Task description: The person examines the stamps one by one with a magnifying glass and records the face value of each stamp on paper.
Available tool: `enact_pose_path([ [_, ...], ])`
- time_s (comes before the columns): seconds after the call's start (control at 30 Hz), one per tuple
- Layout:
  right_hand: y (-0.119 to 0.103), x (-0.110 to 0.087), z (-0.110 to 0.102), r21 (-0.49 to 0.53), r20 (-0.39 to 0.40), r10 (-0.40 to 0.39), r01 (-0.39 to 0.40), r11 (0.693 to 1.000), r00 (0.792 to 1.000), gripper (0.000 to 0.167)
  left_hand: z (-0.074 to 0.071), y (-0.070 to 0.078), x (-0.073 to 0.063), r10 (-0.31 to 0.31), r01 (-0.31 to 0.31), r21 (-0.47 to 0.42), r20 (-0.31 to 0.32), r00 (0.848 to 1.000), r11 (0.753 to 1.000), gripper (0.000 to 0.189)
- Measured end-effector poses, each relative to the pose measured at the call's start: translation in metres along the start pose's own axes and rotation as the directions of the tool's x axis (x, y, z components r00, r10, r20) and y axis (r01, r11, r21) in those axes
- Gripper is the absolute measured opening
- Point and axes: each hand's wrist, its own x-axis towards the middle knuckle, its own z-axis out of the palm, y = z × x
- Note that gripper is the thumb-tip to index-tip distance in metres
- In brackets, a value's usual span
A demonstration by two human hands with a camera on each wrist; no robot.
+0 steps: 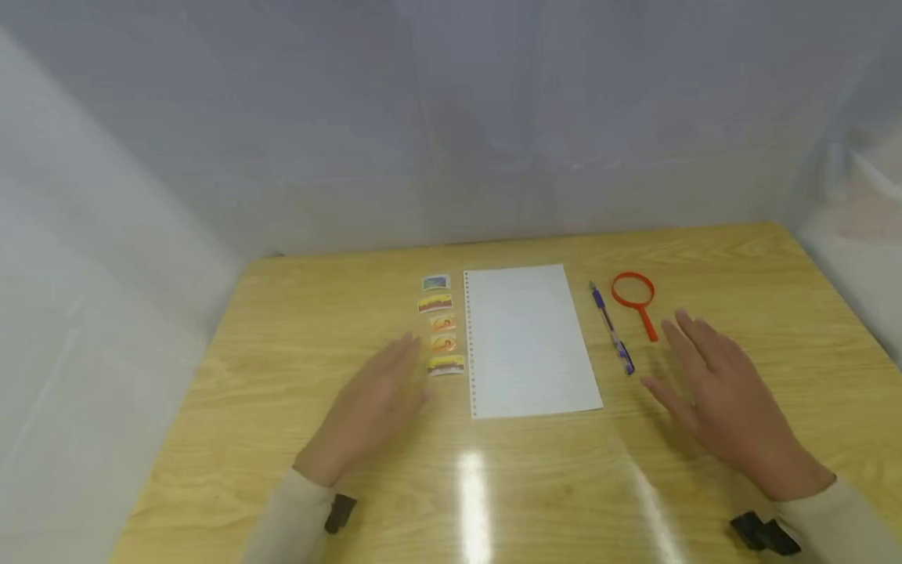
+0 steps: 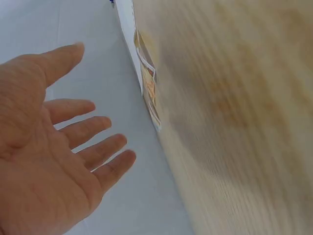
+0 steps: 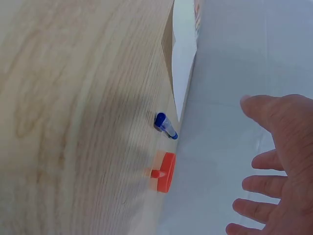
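Note:
My left hand [image 1: 369, 407] hovers above the table with its fingers spread, nearest to a column of several stamps [image 1: 444, 343]. In the left wrist view its palm [image 2: 44, 161] holds nothing. A lined sheet of paper [image 1: 532, 345] with punched holes down its left edge lies beside the stamps. Right of the sheet are a blue pen [image 1: 611, 329] and a red magnifying glass [image 1: 647, 321]. My right hand [image 1: 726, 399] is held over the table near the magnifying glass handle, fingers extended and apart from it. The right wrist view shows that hand bare too.
The wooden table [image 1: 317, 313] has its far edge close to a grey sheet-like backdrop [image 1: 458, 117]. Pale sheeting [image 1: 84, 274] also hangs at the left side. A dark strap piece [image 1: 764, 534] shows at the right wrist.

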Motion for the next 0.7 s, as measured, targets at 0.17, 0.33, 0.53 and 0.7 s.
enact_pose_path([
  [0.17,0.006,0.007,0.003,0.016,0.001,-0.002,0.002,1.0,1.0,0.082,-0.004,-0.006,0.013,-0.029,0.033,-0.148,0.03,0.999,0.988,0.056],
  [0.33,0.012,0.012,0.004,0.039,0.068,0.039,-0.041,0.998,0.997,0.085,-0.003,-0.013,0.026,-0.094,0.114,-0.27,0.089,0.992,0.956,0.049],
  [0.53,0.023,0.017,0.007,0.043,0.118,0.084,-0.09,0.995,0.989,0.066,0.004,-0.025,0.039,-0.114,0.14,-0.3,0.103,0.988,0.943,0.045],
  [0.7,0.029,0.022,0.011,0.026,0.175,0.171,-0.178,0.984,0.97,0.063,0.007,-0.03,0.046,-0.138,0.165,-0.319,0.104,0.985,0.933,0.042],
])
